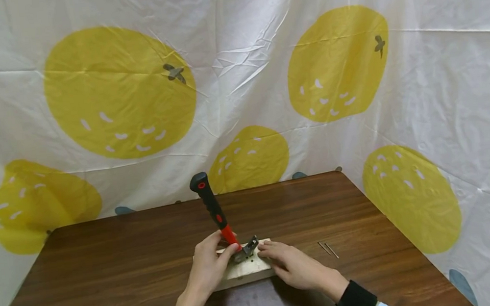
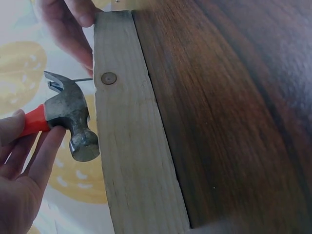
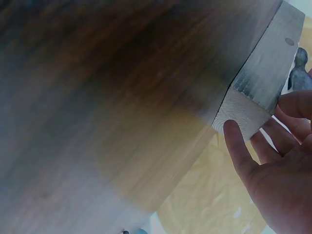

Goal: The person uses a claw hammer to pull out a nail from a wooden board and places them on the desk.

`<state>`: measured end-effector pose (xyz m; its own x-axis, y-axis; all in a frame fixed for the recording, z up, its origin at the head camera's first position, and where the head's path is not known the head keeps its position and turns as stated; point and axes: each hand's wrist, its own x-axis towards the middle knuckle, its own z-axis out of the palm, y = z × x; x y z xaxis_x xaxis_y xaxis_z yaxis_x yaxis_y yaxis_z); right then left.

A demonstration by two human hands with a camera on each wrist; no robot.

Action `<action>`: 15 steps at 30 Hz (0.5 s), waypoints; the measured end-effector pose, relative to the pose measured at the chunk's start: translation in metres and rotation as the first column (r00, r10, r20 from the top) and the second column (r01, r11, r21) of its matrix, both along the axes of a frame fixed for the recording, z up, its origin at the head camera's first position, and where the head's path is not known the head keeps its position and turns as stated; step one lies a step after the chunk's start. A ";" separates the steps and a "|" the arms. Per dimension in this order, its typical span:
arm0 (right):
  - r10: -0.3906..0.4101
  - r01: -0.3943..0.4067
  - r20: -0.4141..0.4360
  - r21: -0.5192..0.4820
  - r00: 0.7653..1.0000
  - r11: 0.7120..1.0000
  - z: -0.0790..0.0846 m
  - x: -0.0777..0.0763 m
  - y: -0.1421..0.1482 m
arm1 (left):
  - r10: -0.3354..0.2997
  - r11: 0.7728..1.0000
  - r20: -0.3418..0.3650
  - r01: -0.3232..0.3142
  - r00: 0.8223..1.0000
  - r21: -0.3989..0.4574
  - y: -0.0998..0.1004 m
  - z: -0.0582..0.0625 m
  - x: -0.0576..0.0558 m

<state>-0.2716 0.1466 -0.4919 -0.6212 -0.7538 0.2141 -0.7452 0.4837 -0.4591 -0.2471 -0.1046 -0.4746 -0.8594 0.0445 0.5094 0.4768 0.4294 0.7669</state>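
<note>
A claw hammer (image 1: 218, 214) with a black and red handle stands tilted over a pale wooden block (image 1: 243, 273). My left hand (image 1: 206, 267) grips it low on the red part of the handle, just above the metal head. In the left wrist view, the hammer's face is close to the block's top and its claw sits at a thin nail (image 2: 84, 79) sticking out of the wood. At the block's right end, my right hand (image 1: 297, 265) holds the wood, thumb against the end grain and fingers over the top. Small dark holes dot the top surface.
Two loose nails (image 1: 327, 249) lie on the brown wooden table (image 1: 127, 267), right of my right hand. A white cloth (image 1: 238, 80) with yellow fruit prints hangs behind the table and along its right side.
</note>
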 end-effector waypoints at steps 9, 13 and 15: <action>0.003 -0.003 0.017 -0.004 1.000 1.000 0.000 0.000 0.001 | -0.001 0.999 0.004 0.001 1.000 0.044 -0.003 -0.001 0.001; 0.006 -0.006 0.020 -0.008 1.000 1.000 0.000 0.001 0.000 | 0.014 0.998 0.013 -0.015 1.000 0.057 -0.004 -0.002 0.001; 0.007 -0.007 0.017 -0.010 1.000 1.000 0.000 0.000 0.000 | 0.025 0.998 0.013 -0.026 1.000 0.059 -0.004 -0.002 0.002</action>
